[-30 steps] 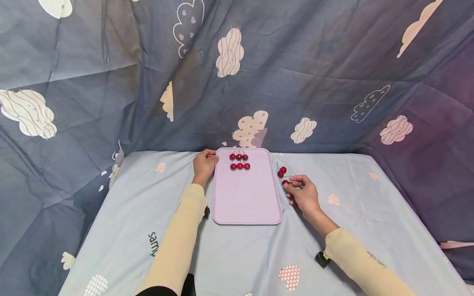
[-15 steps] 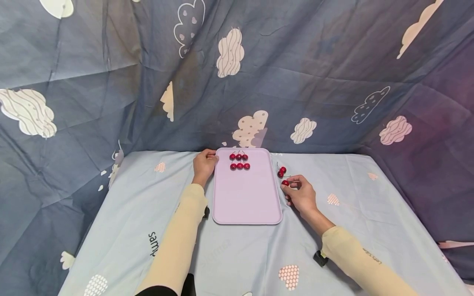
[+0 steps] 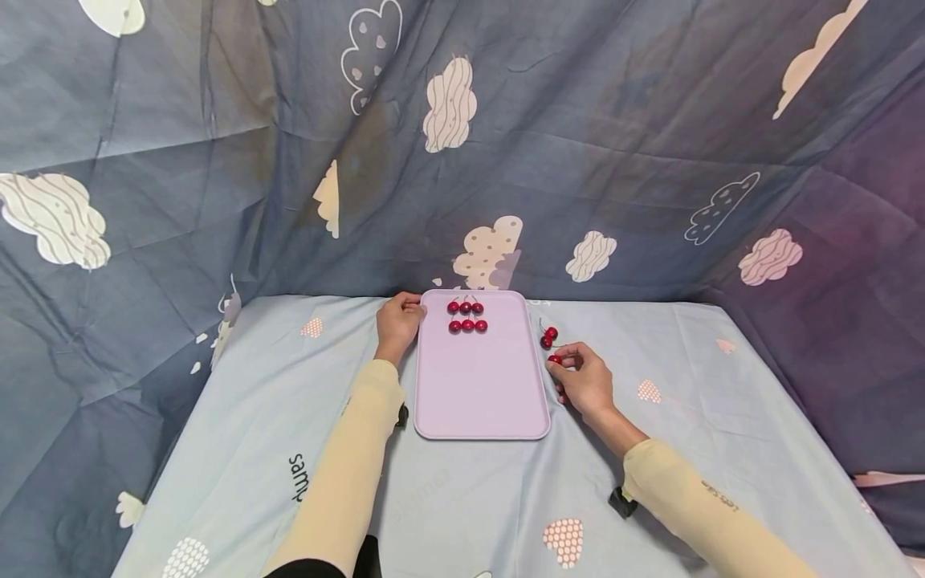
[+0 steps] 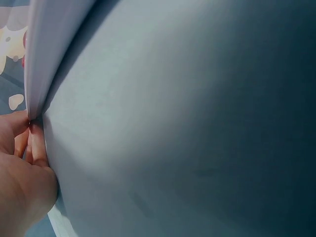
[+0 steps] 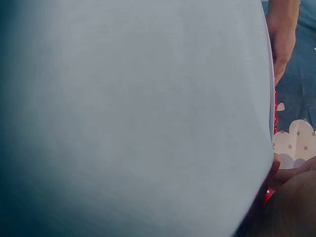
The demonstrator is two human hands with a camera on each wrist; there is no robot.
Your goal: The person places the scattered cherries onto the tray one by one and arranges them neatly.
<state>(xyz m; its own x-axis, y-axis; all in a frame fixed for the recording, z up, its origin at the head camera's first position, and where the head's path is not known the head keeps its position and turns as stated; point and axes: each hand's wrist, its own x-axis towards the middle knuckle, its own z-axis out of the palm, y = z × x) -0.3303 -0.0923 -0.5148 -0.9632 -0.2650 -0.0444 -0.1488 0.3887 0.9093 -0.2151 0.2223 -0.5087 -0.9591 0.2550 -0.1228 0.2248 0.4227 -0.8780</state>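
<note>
A lilac tray (image 3: 480, 393) lies on the cloth with two rows of three red cherries (image 3: 468, 326) near its far end. My left hand (image 3: 397, 325) holds the tray's left rim near the far corner; in the left wrist view, thumb and finger of the left hand (image 4: 29, 173) pinch the tray edge (image 4: 47, 54). Just off the tray's right side, my right hand (image 3: 588, 385) pinches a cherry (image 3: 554, 360) between thumb and forefinger. Something dark red shows under its lower fingers, too hidden to tell. In the right wrist view the right hand (image 5: 296, 192) is mostly cut off.
Two loose cherries (image 3: 548, 338) with stems lie beyond the right hand, beside the tray's right rim. Pale blue cloth (image 3: 462, 506) with printed hearts covers the table. A dark cloud-patterned curtain (image 3: 564, 160) hangs close behind the tray's far edge and along both sides.
My right hand has shifted slightly left toward the tray, with the cherry moving along between its fingertips. The left hand, the tray and the cherries on it stay where they were.
</note>
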